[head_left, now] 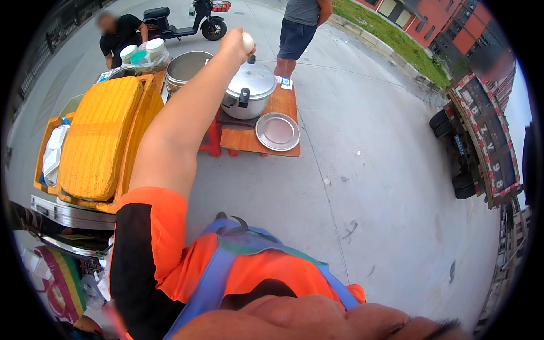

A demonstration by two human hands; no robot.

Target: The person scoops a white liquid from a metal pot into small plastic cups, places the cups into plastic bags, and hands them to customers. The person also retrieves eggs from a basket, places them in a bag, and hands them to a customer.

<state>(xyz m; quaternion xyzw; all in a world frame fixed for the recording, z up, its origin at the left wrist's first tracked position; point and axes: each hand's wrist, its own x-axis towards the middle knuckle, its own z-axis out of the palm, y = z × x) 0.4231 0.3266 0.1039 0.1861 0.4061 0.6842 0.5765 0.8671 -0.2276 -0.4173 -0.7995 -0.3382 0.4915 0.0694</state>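
My left arm reaches forward across the stall. At its end my left hand (232,46) is closed on a white egg (247,43), held above the far side of a lidded pressure cooker (252,85) with black handles. The cooker stands on a brown wooden board (283,103). In front of the cooker, a round metal plate (277,131) lies on the board. Left of the cooker is a deep steel pot (184,71) without a lid, partly hidden by my forearm. My right hand is out of the picture.
Near my left arm stands a yellow taped box (99,136), beside white takeaway containers (55,153). Lidded tubs (154,46) stand farther back. One person (122,37) is at the far left, another (300,28) beyond the board. A scooter (184,22) and a truck (481,136) are parked around.
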